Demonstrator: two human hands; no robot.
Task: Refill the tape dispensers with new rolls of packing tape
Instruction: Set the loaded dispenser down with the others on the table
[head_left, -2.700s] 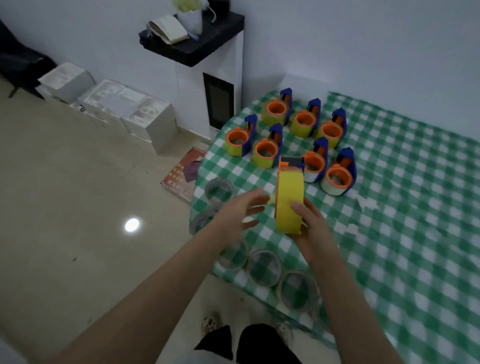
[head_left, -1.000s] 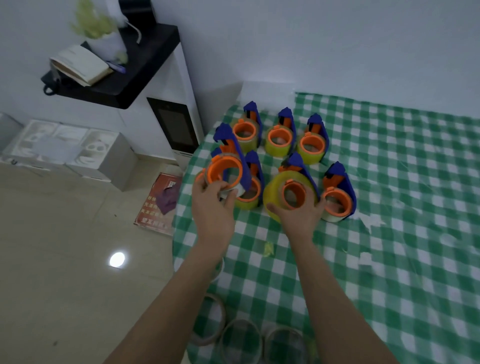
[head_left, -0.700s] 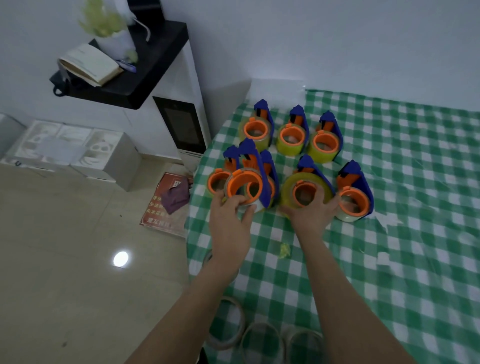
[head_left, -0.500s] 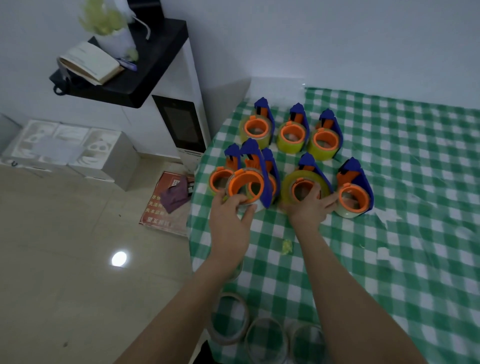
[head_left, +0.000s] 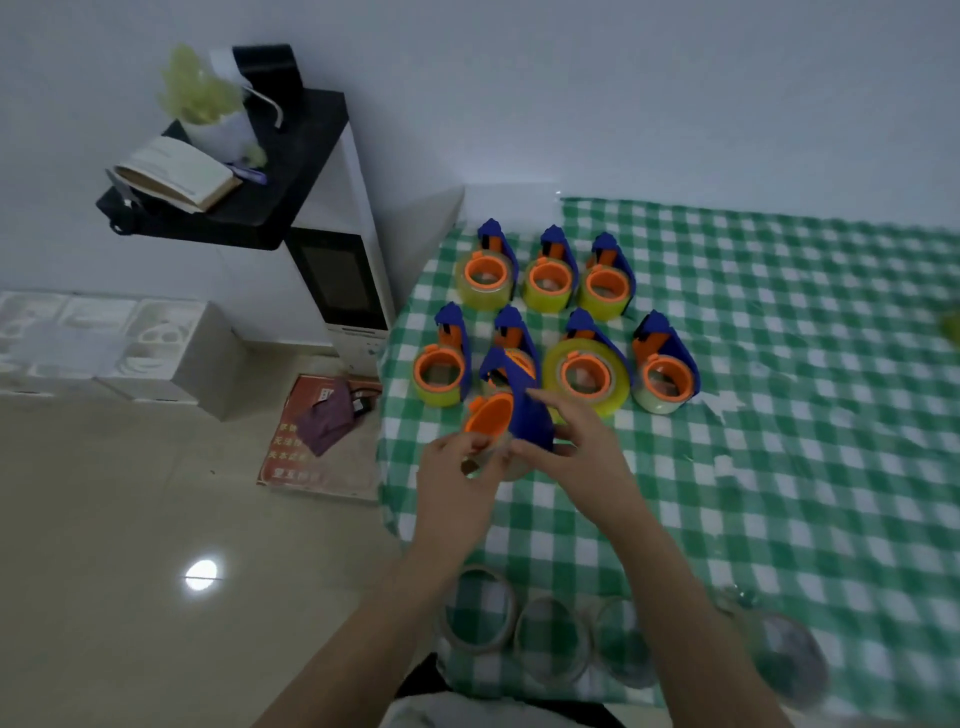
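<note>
My left hand (head_left: 457, 470) pinches the blue-and-orange plastic tape dispenser (head_left: 511, 410) from below; my right hand (head_left: 584, 452) clasps its blue shell, the firmest hold; light and rigid, I judge.

you are holding a dispenser (head_left: 511, 415) of smooth plastic; glossy yellowish tape (head_left: 597, 408) is shining nearby, matt checked cloth (head_left: 779, 415) is lying beneath, floor tiles (head_left: 130, 519) are gleaming.
</note>
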